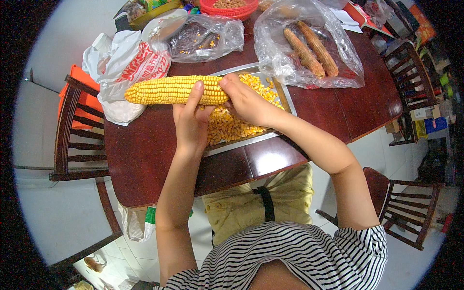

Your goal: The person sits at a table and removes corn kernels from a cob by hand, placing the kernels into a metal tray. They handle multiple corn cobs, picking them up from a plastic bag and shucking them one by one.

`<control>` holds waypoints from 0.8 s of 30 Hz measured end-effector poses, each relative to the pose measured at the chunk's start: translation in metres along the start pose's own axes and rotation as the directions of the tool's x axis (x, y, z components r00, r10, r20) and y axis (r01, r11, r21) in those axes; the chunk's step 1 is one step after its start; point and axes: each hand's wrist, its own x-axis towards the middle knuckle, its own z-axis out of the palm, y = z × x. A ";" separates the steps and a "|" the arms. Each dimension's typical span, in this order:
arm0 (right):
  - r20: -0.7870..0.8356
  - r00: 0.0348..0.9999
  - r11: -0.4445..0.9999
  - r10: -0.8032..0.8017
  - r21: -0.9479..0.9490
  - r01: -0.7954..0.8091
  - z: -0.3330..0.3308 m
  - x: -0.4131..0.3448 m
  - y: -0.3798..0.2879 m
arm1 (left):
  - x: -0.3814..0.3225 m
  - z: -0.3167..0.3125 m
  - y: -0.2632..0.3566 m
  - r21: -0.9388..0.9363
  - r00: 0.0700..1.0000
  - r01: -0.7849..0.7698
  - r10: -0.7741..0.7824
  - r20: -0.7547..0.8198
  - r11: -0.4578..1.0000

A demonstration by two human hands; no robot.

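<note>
A yellow ear of corn (163,90), its kernel rows nearly full, lies level between my two hands above the table. My left hand (192,119) grips it from below near its right part, the thumb pressed on the front. At the right end, my right hand (246,99) holds the cob with its thumb against the kernels. Beneath them is a metal tray (250,139) heaped with loose corn kernels (232,127). Part of the tray and pile is hidden behind the hands and the ear.
Two stripped corncobs (308,50) lie in a clear plastic bag (348,69) at back right. Another clear bag (232,32) holds scattered kernels. A white printed plastic bag (108,65) sits at left. Behind stands a red basket (232,13). Wooden chairs (69,127) flank the dark wooden table (145,156).
</note>
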 end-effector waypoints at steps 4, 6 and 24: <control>0.050 0.988 0.989 0.145 0.002 -0.145 -0.006 0.001 -0.015 | 0.002 -0.002 -0.001 0.014 1.000 0.001 -0.001 -0.011 1.000; 0.036 0.978 0.978 0.208 0.006 -0.208 -0.006 0.000 -0.026 | 0.003 -0.004 -0.002 0.021 1.000 0.016 -0.015 -0.016 1.000; 0.124 0.988 0.996 0.091 -0.013 -0.090 -0.021 0.002 -0.022 | 0.003 -0.002 0.003 -0.041 1.000 -0.010 0.009 -0.015 0.999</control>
